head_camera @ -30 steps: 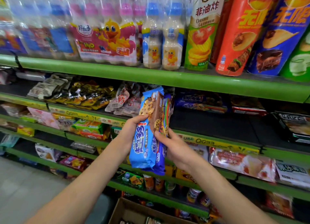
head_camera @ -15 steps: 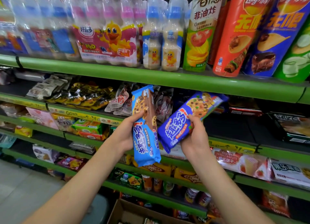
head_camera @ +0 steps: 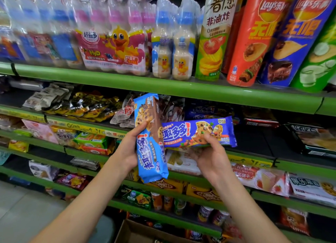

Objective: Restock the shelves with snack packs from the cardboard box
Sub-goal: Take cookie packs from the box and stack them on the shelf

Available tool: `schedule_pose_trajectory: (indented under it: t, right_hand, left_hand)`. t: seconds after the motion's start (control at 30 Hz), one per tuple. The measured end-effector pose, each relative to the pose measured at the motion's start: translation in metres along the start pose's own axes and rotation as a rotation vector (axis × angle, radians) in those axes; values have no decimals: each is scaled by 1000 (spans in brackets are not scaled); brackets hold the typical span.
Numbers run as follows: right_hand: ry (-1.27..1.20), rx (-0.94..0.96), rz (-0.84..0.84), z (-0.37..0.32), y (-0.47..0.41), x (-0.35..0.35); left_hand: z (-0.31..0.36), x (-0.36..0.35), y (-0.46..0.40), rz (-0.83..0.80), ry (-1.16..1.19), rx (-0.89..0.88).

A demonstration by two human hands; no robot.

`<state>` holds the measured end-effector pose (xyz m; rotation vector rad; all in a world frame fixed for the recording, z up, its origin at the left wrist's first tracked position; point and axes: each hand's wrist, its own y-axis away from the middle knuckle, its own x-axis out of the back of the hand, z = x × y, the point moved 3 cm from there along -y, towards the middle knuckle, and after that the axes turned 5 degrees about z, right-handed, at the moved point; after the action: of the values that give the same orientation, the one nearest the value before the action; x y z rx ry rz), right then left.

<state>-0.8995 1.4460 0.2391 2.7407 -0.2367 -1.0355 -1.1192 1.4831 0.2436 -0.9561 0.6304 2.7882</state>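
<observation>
Holding two cookie packs before the shelves: left hand (head_camera: 127, 151) grasps the upright pack (head_camera: 151, 142), right hand (head_camera: 211, 159) the level pack (head_camera: 198, 131). Placement step; next move likely needs the dark shelf gap (head_camera: 254, 139). Cardboard box (head_camera: 134, 233) below

Left hand (head_camera: 127, 151) grips an upright cookie pack (head_camera: 151, 142); right hand (head_camera: 211, 157) holds a level one (head_camera: 198, 131).

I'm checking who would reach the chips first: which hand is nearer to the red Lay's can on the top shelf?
Right. The right hand holds a dark blue cookie pack below and left of the red Lay's can; the left hand, gripping an upright light blue cookie pack, is farther left.
</observation>
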Motion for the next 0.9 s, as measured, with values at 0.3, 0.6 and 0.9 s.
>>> schedule_pose_trajectory:
  t: [0.3, 0.6, 0.9]
  right_hand:
    - [179, 194, 114, -46, -10, 37]
    - [157, 171, 97, -47, -14, 51]
    - [167, 180, 98, -52, -16, 50]
  left_hand:
    - [7, 2, 3, -45, 11, -15]
    - [6, 2, -2, -34, -26, -28]
    - [7, -2, -2, -54, -16, -9]
